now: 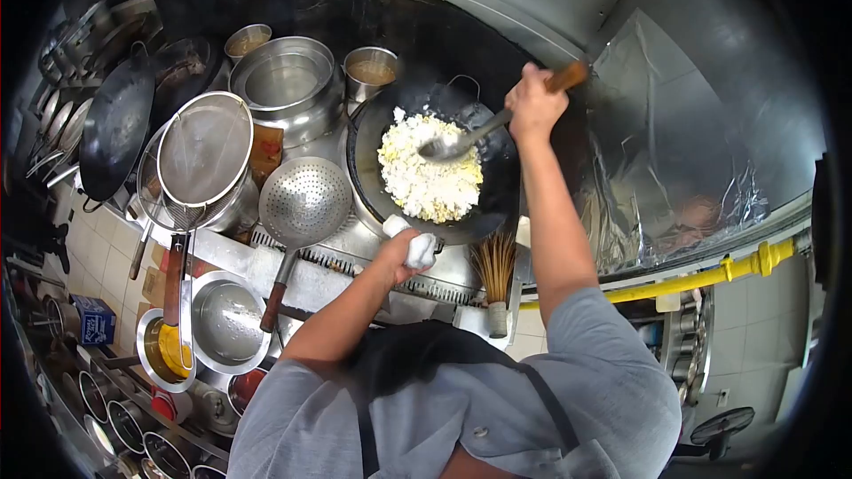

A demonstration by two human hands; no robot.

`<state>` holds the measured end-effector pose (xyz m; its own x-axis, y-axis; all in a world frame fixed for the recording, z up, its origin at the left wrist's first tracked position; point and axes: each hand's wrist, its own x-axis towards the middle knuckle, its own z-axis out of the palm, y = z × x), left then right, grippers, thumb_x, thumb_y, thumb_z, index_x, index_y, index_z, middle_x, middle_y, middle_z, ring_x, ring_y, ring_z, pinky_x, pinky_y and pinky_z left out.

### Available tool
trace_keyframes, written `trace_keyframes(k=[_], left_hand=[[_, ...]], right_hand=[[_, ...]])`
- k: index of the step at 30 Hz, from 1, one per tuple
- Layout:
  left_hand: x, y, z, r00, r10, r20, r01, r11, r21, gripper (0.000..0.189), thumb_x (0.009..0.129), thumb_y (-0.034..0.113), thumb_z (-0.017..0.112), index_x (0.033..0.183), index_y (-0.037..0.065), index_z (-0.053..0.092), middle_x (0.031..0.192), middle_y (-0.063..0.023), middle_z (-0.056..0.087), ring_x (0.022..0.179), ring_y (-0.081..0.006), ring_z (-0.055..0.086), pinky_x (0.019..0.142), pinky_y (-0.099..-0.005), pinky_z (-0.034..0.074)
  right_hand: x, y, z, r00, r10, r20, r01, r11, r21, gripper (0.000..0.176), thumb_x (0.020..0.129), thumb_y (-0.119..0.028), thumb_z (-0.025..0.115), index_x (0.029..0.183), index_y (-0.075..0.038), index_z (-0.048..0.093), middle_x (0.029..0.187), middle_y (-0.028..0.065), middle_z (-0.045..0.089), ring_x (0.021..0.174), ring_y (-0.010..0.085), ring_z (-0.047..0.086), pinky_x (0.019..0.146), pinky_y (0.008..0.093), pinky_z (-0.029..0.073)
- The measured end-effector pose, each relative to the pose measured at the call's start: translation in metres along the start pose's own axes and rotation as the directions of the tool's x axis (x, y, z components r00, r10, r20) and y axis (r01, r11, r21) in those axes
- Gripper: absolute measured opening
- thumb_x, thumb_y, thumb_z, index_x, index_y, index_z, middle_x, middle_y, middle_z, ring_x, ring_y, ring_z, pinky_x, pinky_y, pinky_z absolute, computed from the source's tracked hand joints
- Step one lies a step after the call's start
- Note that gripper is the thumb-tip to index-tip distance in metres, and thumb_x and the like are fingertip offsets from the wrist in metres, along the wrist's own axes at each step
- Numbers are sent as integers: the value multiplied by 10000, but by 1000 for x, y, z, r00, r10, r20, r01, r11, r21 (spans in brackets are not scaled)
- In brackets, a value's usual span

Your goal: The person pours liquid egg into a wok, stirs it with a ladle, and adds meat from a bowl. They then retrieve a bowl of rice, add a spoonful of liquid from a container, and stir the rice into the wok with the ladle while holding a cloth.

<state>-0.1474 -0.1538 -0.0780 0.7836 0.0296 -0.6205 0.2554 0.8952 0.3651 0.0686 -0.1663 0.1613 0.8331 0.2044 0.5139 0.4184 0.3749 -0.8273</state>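
I log a steel-clad back wall, dark with soot at its middle. The right-hand wall carries crumpled foil that throws back a bright glare. A yellow pipe runs below the foil, along the edge of the steel counter. White tiles show at the left, with a row of metal bowls below them. A black fan stands at the lower right. The light is bright and even; I cannot see its source.

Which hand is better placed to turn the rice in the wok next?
Right, most likely. The right hand grips the ladle, whose bowl rests on the rice. The left hand is clamped on a cloth at the near rim of the wok, apparently steadying it.
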Motion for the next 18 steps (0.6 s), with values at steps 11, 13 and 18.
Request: trace_keyframes(k=[11, 13, 18], left_hand=[[4, 0, -4, 999, 37, -31, -33, 994, 101, 199, 888, 271, 495, 963, 107, 577, 871, -64, 637, 722, -231, 611, 579, -410, 495], [8, -6, -11, 998, 57, 25, -58, 996, 70, 184, 891, 250, 486, 963, 98, 561, 878, -75, 631, 721, -239, 608, 580, -416, 493], [5, -7, -6, 997, 59, -45, -59, 998, 13, 170, 888, 225, 474, 980, 99, 540, 868, -84, 625, 712, -249, 605, 538, -412, 472]], right_hand=[[56, 81, -23, 880, -395, 263, 474, 758, -447, 257, 835, -73, 600, 644, -82, 429, 467, 2, 390, 328, 117, 372, 335, 288, 335], [40, 2, 16, 994, 109, 18, -105, 982, -156, 249, 837, -72, 603, 651, -91, 439, 469, -1, 384, 337, 112, 378, 339, 280, 333], [-7, 39, -2, 998, 7, -65, -12, 997, -71, 231, 825, -73, 616, 664, -81, 452, 483, 10, 411, 347, 125, 388, 342, 274, 334]])
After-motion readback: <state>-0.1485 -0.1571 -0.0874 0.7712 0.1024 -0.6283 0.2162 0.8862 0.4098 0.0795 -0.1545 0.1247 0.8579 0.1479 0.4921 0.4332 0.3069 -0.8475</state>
